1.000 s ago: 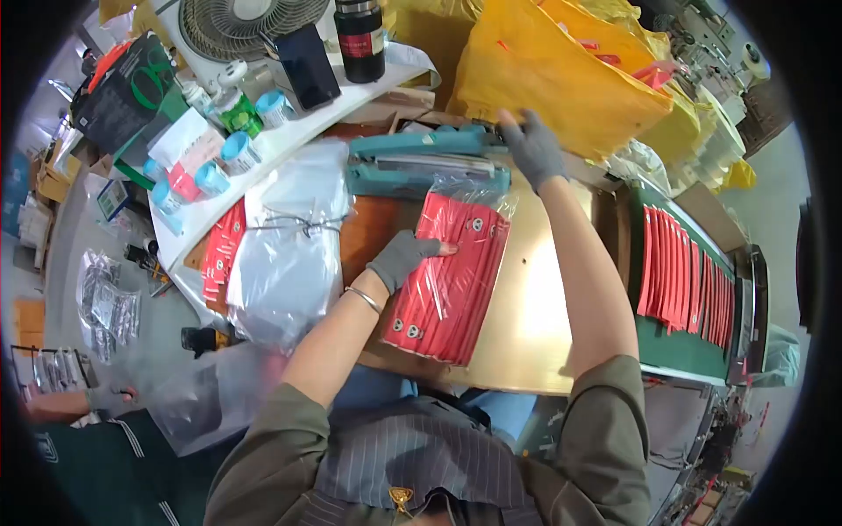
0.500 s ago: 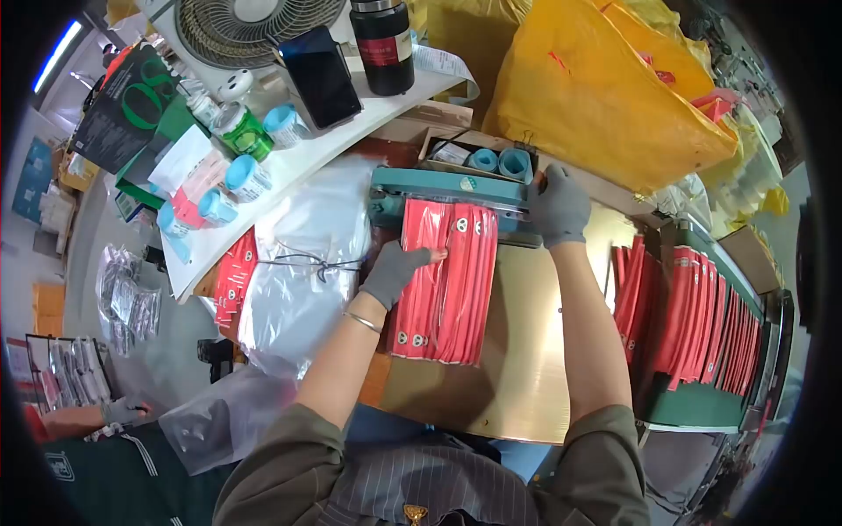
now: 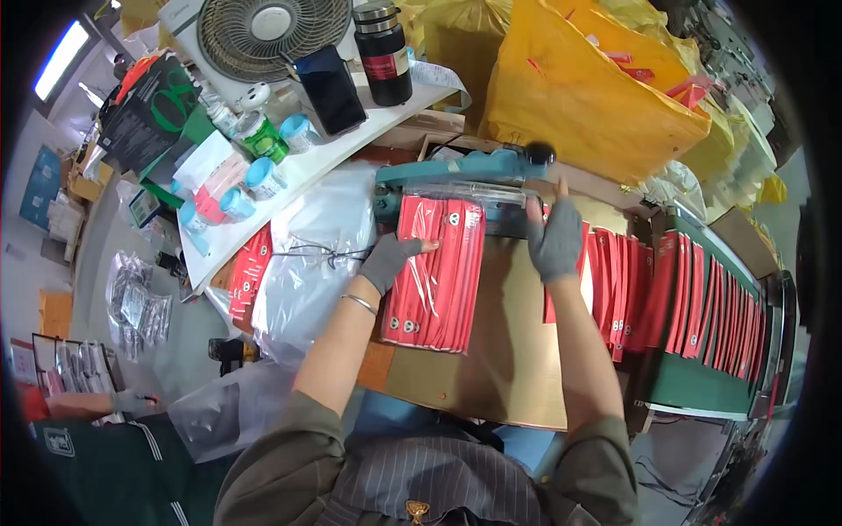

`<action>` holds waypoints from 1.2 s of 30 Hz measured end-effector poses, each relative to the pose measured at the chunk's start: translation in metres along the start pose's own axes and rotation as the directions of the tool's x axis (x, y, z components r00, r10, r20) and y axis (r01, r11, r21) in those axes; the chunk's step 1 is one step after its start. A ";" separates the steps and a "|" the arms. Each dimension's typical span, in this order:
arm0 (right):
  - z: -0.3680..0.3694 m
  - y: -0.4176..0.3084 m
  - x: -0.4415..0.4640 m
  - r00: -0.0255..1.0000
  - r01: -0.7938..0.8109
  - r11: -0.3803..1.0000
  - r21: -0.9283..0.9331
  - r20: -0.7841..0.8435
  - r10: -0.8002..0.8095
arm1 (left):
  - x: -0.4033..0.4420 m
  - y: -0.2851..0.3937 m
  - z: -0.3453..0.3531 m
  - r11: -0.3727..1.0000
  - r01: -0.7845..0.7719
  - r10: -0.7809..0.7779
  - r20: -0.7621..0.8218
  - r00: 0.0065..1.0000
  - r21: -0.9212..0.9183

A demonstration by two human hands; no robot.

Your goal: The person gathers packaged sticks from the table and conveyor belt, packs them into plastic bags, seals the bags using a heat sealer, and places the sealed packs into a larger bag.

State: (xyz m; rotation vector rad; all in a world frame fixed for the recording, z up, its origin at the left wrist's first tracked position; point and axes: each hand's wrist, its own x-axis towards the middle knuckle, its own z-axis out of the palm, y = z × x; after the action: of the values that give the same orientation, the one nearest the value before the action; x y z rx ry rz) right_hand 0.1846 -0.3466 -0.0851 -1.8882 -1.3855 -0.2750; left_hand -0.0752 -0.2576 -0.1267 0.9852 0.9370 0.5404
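My left hand is closed on the left edge of a clear plastic bag of red packets, its thumb lying on top. The upper end of the bag lies against a teal hand-lever bag sealer, whose arm is raised above its base. A black knob ends that arm. My right hand is open just below the knob, fingers apart and nothing in them. Beside and partly behind it, several loose red packets stand in a row. Both hands wear grey gloves with bare fingertips.
A green conveyor on the right carries more red packets. Clear plastic bags lie left of the sealer. A white shelf holds a phone, bottle and jars. A yellow sack stands behind. Another person's gloved hand is far left.
My right hand has let go of the sealer's knob and come down, and the sealer arm has risen. The bag has tilted slightly in my left hand. More red packets have slid leftward off the conveyor.
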 end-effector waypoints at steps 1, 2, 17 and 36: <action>0.003 0.011 -0.027 0.997 0.078 0.989 -0.128 -0.001 -0.079 | -0.008 0.002 -0.001 1.000 -0.012 0.012 0.026 1.000 -0.007; 0.003 0.018 -0.055 0.985 0.136 0.951 -0.278 0.143 -0.099 | -0.015 0.001 -0.001 1.000 -0.011 0.011 0.015 1.000 -0.008; -0.016 -0.030 -0.172 0.880 -0.017 0.970 -0.243 0.456 0.130 | 0.099 0.215 -0.040 0.484 0.188 0.840 -0.514 0.172 0.854; -0.016 -0.033 -0.171 0.883 0.000 0.961 -0.278 0.452 0.131 | 0.077 0.214 -0.049 0.334 0.116 0.931 -0.346 0.113 0.936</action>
State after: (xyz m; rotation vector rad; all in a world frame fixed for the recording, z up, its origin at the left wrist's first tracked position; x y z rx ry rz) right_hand 0.0933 -0.4768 -0.1574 -2.3331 -1.6571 0.0377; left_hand -0.0739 -0.0753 0.0187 2.0664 2.1197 1.5495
